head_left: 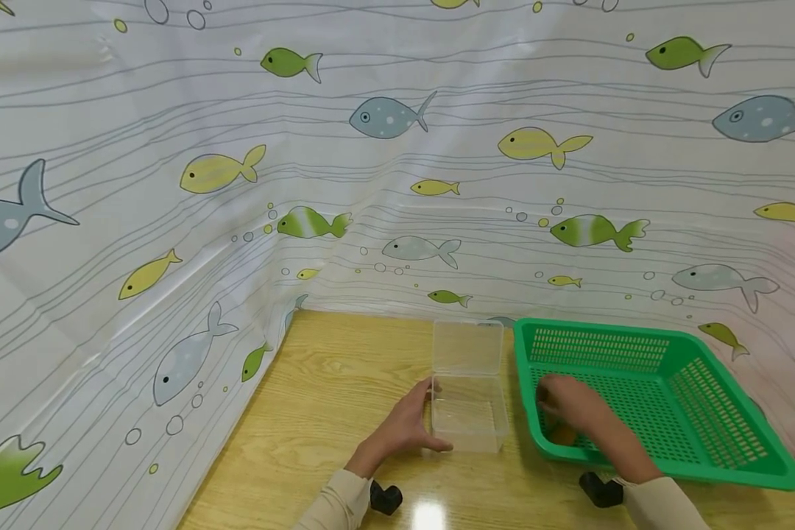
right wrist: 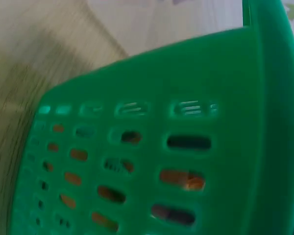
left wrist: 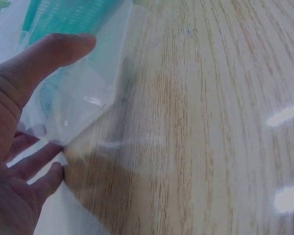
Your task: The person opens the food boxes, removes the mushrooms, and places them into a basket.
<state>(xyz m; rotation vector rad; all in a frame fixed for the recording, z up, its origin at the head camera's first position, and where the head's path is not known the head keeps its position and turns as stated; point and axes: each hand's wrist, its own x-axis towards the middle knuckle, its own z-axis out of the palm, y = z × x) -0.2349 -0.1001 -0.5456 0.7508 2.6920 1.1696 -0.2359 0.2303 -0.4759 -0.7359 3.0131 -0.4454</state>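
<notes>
A clear plastic box (head_left: 465, 416) stands on the table with its hinged lid (head_left: 468, 348) raised at the back. My left hand (head_left: 412, 421) holds the box's left side, the thumb along the near wall and the fingers toward the back. In the left wrist view the thumb (left wrist: 63, 49) lies across the see-through wall. My right hand (head_left: 570, 401) reaches down inside the left end of a green basket (head_left: 662, 467), fingers bent downward. An orange-brown thing (head_left: 562, 434) shows just below it; I cannot tell whether the fingers grip it. The basket wall (right wrist: 152, 73) mostly hides that hand in the right wrist view.
The wood-grain table (head_left: 331, 383) extends left of the box. A white sheet printed with fish (head_left: 384, 118) hangs behind and along the left side. The basket's raised, slotted walls stand right of the box, with a narrow strip of table between them.
</notes>
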